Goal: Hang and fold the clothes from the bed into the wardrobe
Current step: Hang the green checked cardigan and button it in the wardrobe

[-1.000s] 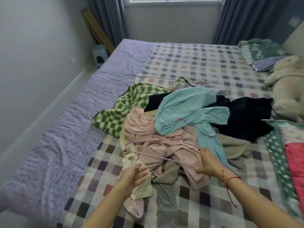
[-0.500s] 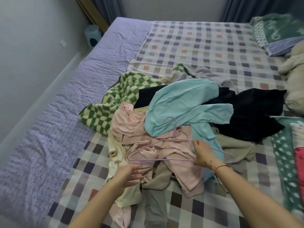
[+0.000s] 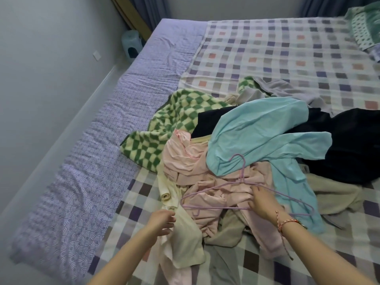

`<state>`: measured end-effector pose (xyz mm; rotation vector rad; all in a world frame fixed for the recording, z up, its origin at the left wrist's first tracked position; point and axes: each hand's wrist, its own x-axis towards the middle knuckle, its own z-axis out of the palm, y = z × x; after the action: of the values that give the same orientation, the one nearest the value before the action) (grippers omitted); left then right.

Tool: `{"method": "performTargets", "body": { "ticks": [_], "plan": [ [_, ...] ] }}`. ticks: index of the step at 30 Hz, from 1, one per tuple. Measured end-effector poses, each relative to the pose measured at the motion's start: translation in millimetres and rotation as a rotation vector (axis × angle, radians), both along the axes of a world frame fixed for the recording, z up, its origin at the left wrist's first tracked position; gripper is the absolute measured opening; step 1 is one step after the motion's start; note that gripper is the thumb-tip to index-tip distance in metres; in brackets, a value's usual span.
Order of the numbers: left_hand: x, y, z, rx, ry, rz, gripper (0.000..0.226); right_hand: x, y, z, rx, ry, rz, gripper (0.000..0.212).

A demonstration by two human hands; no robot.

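A heap of clothes lies on the bed: a pink garment (image 3: 207, 182), a cream garment (image 3: 185, 239), a light blue top (image 3: 261, 136), a green checked fleece (image 3: 164, 128) and a black garment (image 3: 353, 145). A thin lilac wire hanger (image 3: 205, 206) lies over the pink garment. My right hand (image 3: 262, 199) holds the hanger near its middle. My left hand (image 3: 162, 222) hovers at the left edge of the cream garment with loose fingers, holding nothing.
The bed carries a checked sheet (image 3: 287, 54) and a purple patterned mattress cover (image 3: 86, 182) along the left wall. A green pillow (image 3: 364, 27) lies at the far right. A small blue stool (image 3: 131, 44) stands in the corner.
The view has tilted down and nearer to the heap. My right hand has lowered the hanger onto the pink garment. My left hand has drifted left toward the cream garment.
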<state>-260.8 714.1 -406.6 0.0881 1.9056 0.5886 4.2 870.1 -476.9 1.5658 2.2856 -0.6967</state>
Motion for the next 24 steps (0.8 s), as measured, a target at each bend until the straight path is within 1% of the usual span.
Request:
{"method": "performTargets", "body": {
  "ticks": [3,6,9,13,15,16,18,21,23,24],
  "plan": [
    [-36,4,-8,0.000,0.049,-0.015,0.010,-33,-7,8,-0.046,0.069,-0.047,0.052],
    [-70,11,-16,0.005,0.081,-0.050,0.011,-70,-11,15,-0.070,0.126,-0.070,0.040],
    [-104,27,-21,0.029,0.079,-0.041,0.011,-114,-9,25,-0.096,0.212,-0.071,0.033],
    [-155,61,-28,0.037,0.087,-0.022,0.020,-179,1,38,-0.126,0.343,-0.082,0.037],
    [-176,77,-34,0.021,0.101,-0.035,0.014,-205,6,40,-0.144,0.391,-0.085,0.036],
    [-182,84,-36,0.018,0.114,-0.051,0.015,-214,7,42,-0.150,0.408,-0.091,0.035],
    [-208,106,-51,0.005,0.117,-0.063,0.021,-238,17,40,-0.156,0.437,-0.096,0.034],
    [-242,143,-75,-0.021,0.109,-0.003,0.024,-262,36,39,-0.150,0.503,-0.112,0.031],
    [-250,165,-81,-0.072,0.048,0.045,0.041,-273,49,33,-0.155,0.540,-0.142,0.029],
    [-251,175,-91,-0.092,-0.018,0.099,0.049,-278,57,28,-0.158,0.553,-0.156,0.028]
  ]
}}
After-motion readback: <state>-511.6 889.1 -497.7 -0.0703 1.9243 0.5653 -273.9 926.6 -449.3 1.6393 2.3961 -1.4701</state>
